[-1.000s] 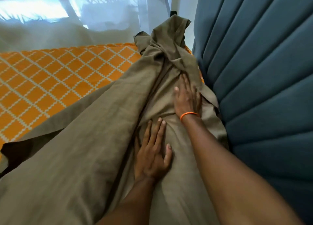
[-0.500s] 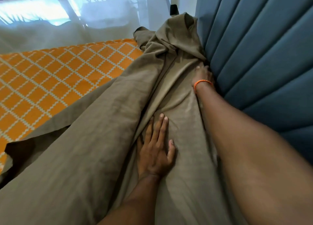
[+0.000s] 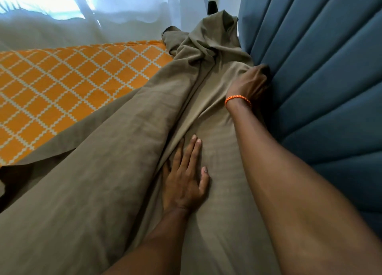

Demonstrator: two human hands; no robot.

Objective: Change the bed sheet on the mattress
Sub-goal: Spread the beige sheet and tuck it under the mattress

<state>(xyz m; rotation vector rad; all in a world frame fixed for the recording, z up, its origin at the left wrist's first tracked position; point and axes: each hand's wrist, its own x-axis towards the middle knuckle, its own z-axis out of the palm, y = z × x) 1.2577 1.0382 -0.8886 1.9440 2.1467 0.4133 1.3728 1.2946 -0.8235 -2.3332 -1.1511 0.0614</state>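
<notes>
An olive-brown bed sheet [image 3: 115,171] lies in long folds over the mattress, bunched into a heap at the far end by the headboard. The mattress [image 3: 62,84] shows its orange cover with a white lattice pattern on the left. My left hand [image 3: 184,177] rests flat on the sheet, fingers straight. My right hand [image 3: 248,84], with an orange band on its wrist, presses the sheet's edge at the gap beside the blue padded headboard [image 3: 322,78]. Its fingertips are hidden in that gap.
The blue headboard fills the right side, tight against the mattress. A white sheer curtain [image 3: 82,20] hangs behind the far edge of the bed. A dark underside of the sheet shows at the left edge.
My right hand has moved from the middle of the sheet rightward to the headboard gap and pushed in there. My left hand has stayed flat in about the same spot.
</notes>
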